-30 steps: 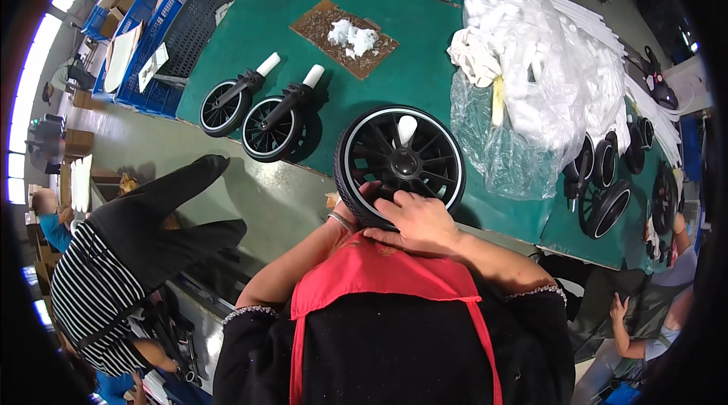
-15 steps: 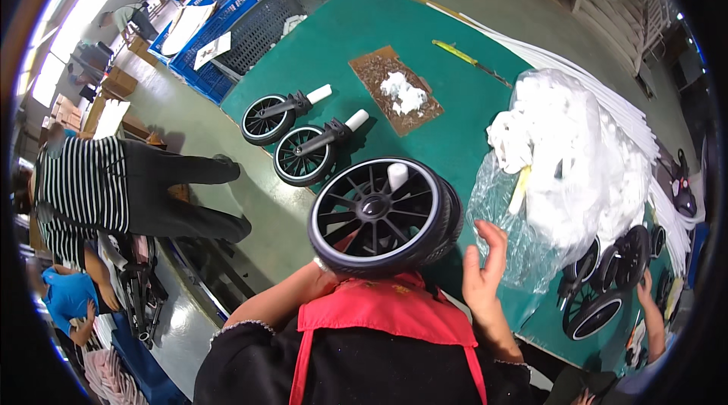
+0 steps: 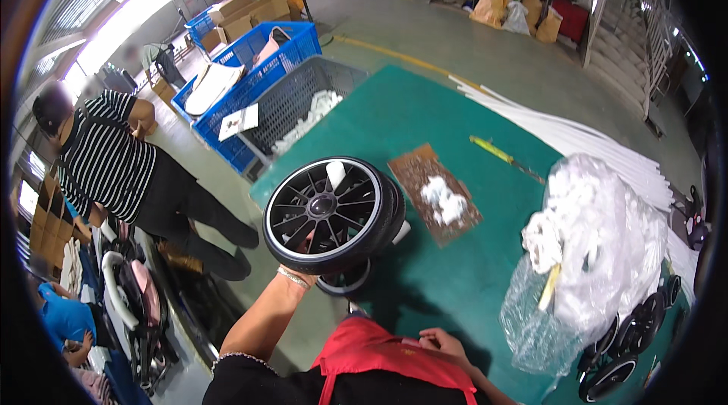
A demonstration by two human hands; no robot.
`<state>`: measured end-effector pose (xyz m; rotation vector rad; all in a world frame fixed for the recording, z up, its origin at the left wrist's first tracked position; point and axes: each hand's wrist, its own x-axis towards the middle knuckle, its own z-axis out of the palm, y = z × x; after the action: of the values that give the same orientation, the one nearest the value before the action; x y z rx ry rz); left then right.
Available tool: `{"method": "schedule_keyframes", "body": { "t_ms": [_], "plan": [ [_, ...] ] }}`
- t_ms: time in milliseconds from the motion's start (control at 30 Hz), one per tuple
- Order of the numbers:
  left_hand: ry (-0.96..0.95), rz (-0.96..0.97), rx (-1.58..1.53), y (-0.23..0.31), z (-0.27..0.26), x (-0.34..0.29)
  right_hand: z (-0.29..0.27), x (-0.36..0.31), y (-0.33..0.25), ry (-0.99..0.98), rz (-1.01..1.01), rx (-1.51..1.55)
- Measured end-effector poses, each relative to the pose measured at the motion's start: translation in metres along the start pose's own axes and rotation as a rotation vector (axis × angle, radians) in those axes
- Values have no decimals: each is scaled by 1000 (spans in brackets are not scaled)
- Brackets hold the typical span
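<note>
A black spoked wheel with a pale rim ring is raised over the table's left edge. My left hand grips it from below, with most of its fingers hidden behind the tyre. A second tyre shows just behind it. Under these, part of another wheel is visible, and a white sleeve sticks out at the right. My right hand is by the red apron, fingers loosely bent and apparently holding nothing.
On the green table lie a brown board with white scraps, a yellow cutter and a plastic bag of white pieces. More wheels sit at the right. Crates adjoin the far left; a person stands left.
My view has tilted up. The held wheel has moved left and farther out, now covering the wheels that lay at the table's left edge. My right hand has come down beside the apron.
</note>
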<state>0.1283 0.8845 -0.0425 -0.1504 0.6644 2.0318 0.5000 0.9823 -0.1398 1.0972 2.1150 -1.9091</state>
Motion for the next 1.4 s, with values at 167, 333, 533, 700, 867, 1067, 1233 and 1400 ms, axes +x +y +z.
{"method": "schedule_keyframes", "body": {
  "t_ms": [167,333,533,700,867,1067,1233,1400],
  "plan": [
    [105,-90,152,85,-38,112,41,72,-53,42,78,-114],
    [61,-174,212,144,-68,240,93,120,-85,525,-33,225],
    [200,-244,792,135,-116,306,104,145,-97,527,47,369],
    [67,291,1584,127,-129,203,127,174,-108,473,-174,449],
    [-29,511,2109,133,-143,72,126,202,-145,241,-166,188],
    [462,684,1993,134,-175,61,146,248,-166,225,-231,70],
    [552,865,2079,169,-190,94,174,297,-181,239,-132,225],
    [547,808,2128,198,-181,114,170,301,-229,174,99,452]
  ]
}}
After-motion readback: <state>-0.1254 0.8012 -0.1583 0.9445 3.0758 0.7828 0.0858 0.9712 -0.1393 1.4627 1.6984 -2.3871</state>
